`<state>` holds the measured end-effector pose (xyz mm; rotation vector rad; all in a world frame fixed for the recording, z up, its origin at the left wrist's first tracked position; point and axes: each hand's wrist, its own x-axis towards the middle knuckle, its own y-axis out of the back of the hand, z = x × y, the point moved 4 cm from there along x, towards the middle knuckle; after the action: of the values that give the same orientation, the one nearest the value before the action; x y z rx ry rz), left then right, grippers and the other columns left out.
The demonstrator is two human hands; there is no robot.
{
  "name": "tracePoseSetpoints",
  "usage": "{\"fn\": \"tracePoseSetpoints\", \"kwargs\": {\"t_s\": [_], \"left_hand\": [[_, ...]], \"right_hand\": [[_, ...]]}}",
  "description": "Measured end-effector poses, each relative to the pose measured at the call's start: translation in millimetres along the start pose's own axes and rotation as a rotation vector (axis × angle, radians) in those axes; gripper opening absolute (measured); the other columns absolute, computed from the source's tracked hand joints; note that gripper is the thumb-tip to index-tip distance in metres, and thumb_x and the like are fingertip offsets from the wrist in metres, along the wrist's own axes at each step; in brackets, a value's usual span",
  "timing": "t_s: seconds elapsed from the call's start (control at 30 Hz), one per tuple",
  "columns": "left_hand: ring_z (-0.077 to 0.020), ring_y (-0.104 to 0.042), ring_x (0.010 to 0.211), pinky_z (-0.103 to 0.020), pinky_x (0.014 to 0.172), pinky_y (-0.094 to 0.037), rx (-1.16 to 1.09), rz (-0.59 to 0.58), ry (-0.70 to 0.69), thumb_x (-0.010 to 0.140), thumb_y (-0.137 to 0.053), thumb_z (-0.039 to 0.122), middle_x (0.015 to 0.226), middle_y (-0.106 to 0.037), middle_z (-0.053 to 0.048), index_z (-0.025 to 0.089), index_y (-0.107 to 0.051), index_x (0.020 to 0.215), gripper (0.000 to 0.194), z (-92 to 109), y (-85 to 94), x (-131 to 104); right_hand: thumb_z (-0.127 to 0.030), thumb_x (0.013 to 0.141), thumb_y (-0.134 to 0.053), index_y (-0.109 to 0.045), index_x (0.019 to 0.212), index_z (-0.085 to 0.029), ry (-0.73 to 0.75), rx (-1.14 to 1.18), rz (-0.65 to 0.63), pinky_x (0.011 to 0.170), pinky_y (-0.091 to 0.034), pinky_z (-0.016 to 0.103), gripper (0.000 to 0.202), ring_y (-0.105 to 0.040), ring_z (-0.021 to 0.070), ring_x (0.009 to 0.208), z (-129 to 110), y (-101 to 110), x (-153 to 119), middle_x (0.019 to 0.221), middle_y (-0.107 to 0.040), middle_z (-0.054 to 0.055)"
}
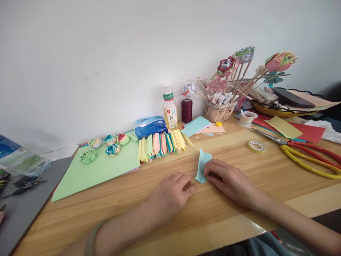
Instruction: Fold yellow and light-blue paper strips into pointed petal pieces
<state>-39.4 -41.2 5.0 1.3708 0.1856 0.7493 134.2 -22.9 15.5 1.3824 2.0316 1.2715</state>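
Note:
A light-blue piece of paper [201, 167], creased and partly folded up, stands on the wooden table in front of me. My right hand [226, 179] has its fingers closed on the paper's right side, the fingertips partly hidden behind the hand. Just left of the paper, my left hand [176, 190] rests low over the table with loosely bent fingers, apart from the paper and with nothing visible in it. Behind both hands lies a row of folded paper strips [161, 144] in yellow, green, pink and teal.
Several paper flowers [88, 156] sit on green sheets [98, 179] at left. Scissors [311, 153] and a tape roll [256, 146] lie at right. A bottle [170, 108], thread spool [187, 111], tissue pack [150, 127] and flower basket [220, 109] stand along the wall.

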Motion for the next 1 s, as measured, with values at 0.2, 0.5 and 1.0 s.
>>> {"fn": "tracePoseSetpoints", "kwargs": {"t_s": [0.2,0.5,1.0], "left_hand": [[-0.0185,-0.052,0.081,-0.029,0.067,-0.047,0.244,0.044,-0.156,0.096,-0.033,0.014,0.089,-0.060,-0.006,0.013,-0.047,0.123,0.031,13,3.2,3],[-0.0196,-0.048,0.077,-0.030,0.061,-0.041,0.441,-0.041,-0.143,0.094,-0.043,0.016,0.084,-0.053,-0.005,0.014,-0.049,0.119,0.027,12,2.0,1],[-0.0207,-0.051,0.084,-0.033,0.068,-0.045,0.333,0.077,-0.050,0.094,-0.037,0.014,0.093,-0.063,-0.009,0.010,-0.059,0.106,0.025,3,8.0,-6]], "right_hand": [[-0.010,0.082,-0.047,-0.052,0.083,-0.020,-0.038,-0.028,0.020,0.065,-0.044,0.031,0.011,-0.055,0.0186,0.076,-9,-11,-3,0.083,-0.058,0.003],[-0.015,0.084,-0.051,-0.052,0.087,-0.019,-0.004,-0.074,0.022,0.071,-0.044,0.036,0.005,-0.053,0.0214,0.083,-2,-6,0,0.088,-0.057,0.006],[-0.029,0.094,-0.040,-0.061,0.101,-0.018,0.364,-0.193,0.037,0.080,-0.046,0.036,0.025,-0.060,0.0220,0.090,-59,-16,-39,0.098,-0.068,0.006]]}}
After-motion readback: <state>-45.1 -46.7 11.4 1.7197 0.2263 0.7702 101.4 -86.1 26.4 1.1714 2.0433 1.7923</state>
